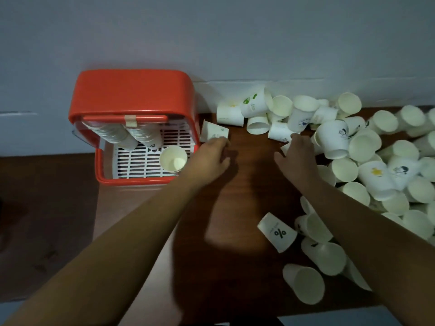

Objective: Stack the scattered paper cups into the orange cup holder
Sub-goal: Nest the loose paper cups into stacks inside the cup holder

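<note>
Left hand (213,154) is spread with thumb out, fingertips touching a tipped paper cup (214,132) just beyond it; orange cup holder (131,92) sits directly left of that hand, lid up, holding two leaning cup stacks (113,135) and one upright cup (173,161); right hand (299,156) lies over a cup at the edge of the scattered pile (367,161) (can't tell if it grips); pile spreads right of it on the tabletop (247,189); hands apart.
</note>
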Action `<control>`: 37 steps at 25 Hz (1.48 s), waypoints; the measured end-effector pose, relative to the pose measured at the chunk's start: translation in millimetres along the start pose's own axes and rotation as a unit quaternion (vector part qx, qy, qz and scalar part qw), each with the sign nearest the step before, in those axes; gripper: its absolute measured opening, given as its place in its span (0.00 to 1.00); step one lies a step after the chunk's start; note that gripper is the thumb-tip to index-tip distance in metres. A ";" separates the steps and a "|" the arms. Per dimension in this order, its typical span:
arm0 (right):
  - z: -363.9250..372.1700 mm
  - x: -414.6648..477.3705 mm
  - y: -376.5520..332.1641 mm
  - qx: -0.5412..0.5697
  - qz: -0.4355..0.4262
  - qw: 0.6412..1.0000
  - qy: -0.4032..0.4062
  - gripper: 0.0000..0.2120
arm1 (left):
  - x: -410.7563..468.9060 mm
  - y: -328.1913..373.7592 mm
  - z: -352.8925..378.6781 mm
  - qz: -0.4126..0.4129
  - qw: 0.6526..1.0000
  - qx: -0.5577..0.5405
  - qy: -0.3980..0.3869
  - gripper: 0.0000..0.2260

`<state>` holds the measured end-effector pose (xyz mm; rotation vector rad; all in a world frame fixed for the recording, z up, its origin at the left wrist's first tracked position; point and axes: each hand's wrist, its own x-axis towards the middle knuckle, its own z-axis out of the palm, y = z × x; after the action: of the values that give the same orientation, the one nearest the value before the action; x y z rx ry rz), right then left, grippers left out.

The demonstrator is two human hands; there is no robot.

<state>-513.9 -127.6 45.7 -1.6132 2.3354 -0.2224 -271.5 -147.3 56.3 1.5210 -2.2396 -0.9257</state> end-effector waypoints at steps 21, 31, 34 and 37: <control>34.1 44.2 39.2 -0.061 0.039 0.997 -0.014 0.40 | 53.6 -16.3 47.2 -0.075 0.988 0.117 0.065 0.32; 4.7 3.1 1.9 0.190 0.022 0.981 -0.016 0.37 | -11.7 -14.0 24.4 -0.208 0.921 -0.308 0.121 0.21; -4.2 -24.8 -30.0 0.322 0.073 0.942 -0.058 0.37 | -43.9 -22.8 9.1 -0.208 0.887 -0.390 0.132 0.19; -7.0 -48.3 -59.1 0.342 0.076 0.933 -0.080 0.38 | -72.5 -37.0 -18.5 -0.206 0.877 -0.408 0.148 0.20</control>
<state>-447.9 -104.1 76.7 -1.0554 1.9269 -0.7427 -204.8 -97.1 55.2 1.5573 -1.0700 -1.3959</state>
